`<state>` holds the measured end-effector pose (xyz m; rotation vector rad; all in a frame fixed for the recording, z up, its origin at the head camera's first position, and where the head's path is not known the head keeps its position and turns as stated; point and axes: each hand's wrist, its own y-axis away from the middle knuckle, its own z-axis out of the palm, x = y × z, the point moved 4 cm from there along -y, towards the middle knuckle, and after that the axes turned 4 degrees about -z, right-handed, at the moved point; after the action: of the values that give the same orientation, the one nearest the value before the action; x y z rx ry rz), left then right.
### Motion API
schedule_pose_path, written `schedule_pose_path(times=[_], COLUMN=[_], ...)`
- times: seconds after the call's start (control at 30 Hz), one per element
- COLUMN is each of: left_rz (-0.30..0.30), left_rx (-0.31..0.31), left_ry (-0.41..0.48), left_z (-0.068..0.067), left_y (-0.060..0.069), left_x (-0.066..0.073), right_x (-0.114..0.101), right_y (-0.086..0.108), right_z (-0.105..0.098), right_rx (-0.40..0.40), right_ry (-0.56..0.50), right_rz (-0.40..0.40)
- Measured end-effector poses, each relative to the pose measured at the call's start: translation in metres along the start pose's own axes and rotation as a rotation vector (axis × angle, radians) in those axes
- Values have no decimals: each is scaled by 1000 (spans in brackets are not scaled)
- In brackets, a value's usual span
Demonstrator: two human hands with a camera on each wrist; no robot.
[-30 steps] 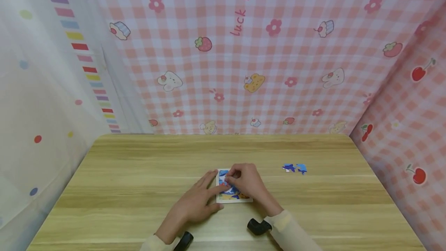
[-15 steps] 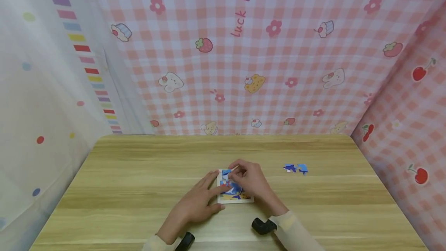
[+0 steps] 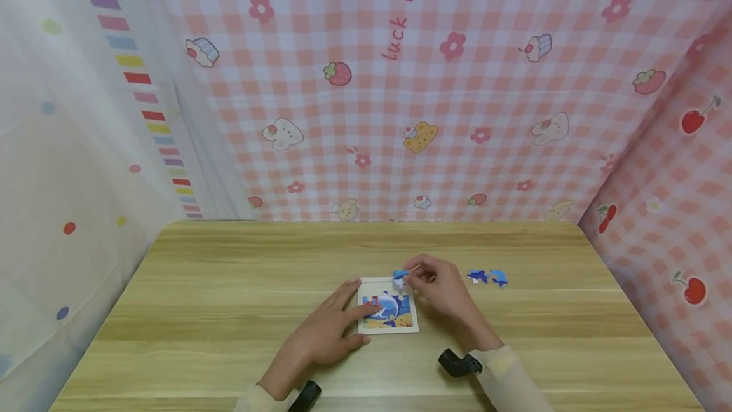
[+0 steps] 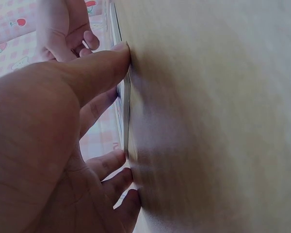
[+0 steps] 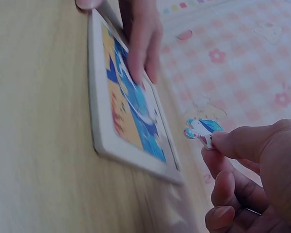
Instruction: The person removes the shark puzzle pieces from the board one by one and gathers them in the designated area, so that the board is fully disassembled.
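Tray (image 3: 389, 330) is lying flat on the table (image 3: 240, 266), joined pieces (image 3: 405, 319) filling its near part and its pale floor showing along the far side. The left hand (image 3: 323, 330) is resting at the tray's left edge, fingers straight and apart, the index finger reaching over the joined pieces. The right hand (image 3: 445, 286) is pinching 1 held piece (image 3: 399, 277) between thumb and index finger, clear of the tray, near its far edge. 2 loose pieces (image 3: 477, 276) are lying side by side on the table, right of the tray.
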<state>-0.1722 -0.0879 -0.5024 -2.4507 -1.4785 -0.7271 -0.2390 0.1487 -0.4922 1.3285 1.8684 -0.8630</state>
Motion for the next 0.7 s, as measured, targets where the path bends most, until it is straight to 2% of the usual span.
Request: schedule_pose_path(times=[0.7], left_rz=[-18], left_rx=[-12], left_ry=[4], left_z=[2], left_y=[0], left_x=[-2], right_x=[39], right_y=[9], right_z=[-54], right_rx=[47], right_ry=[62], right_rz=[92])
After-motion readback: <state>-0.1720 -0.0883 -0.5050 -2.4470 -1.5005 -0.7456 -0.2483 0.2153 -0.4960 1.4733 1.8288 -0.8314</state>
